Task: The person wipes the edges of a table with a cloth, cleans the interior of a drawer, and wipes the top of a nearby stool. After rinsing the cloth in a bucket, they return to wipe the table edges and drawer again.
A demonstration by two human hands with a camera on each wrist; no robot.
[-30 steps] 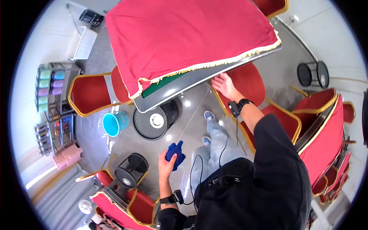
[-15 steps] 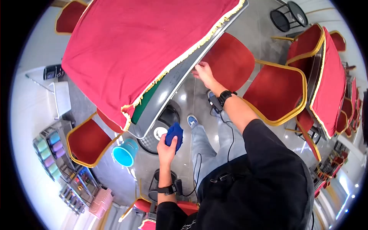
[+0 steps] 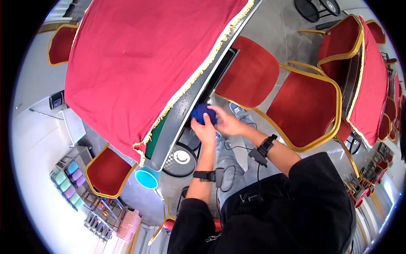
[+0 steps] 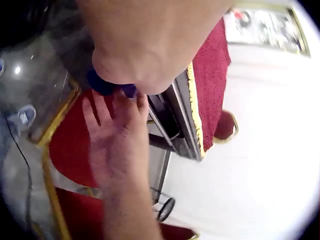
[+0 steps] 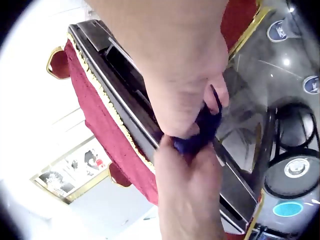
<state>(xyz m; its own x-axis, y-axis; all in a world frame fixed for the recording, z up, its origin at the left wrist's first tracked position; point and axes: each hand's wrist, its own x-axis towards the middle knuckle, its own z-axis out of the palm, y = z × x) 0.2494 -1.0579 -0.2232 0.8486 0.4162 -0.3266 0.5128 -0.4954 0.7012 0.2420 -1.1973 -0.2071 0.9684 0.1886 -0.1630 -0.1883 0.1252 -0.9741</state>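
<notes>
A crumpled dark blue cloth [image 3: 202, 113] is held close to the near edge of a table under a red fringed cover [image 3: 152, 51]. My left hand [image 3: 205, 132] grips it from below, thumb on top. From the other side, my right hand [image 3: 228, 122] has its fingers on the same cloth, and in the right wrist view the blue cloth [image 5: 206, 127] shows between both hands. Beside them, a black drawer [image 3: 225, 67] juts out from under the table's rim. In the left wrist view the left hand hides much of the cloth.
A red chair [image 3: 249, 72] stands right by the table edge, with a second chair [image 3: 302, 110] behind it. On the floor near the table corner are a turquoise bucket [image 3: 147, 178] and a round black stand [image 3: 179, 161]. Cables run from both wrists past the legs.
My right hand has left the table edge and come to the blue cloth. My left hand has carried the cloth up to the table. The drawer now shows pulled out.
</notes>
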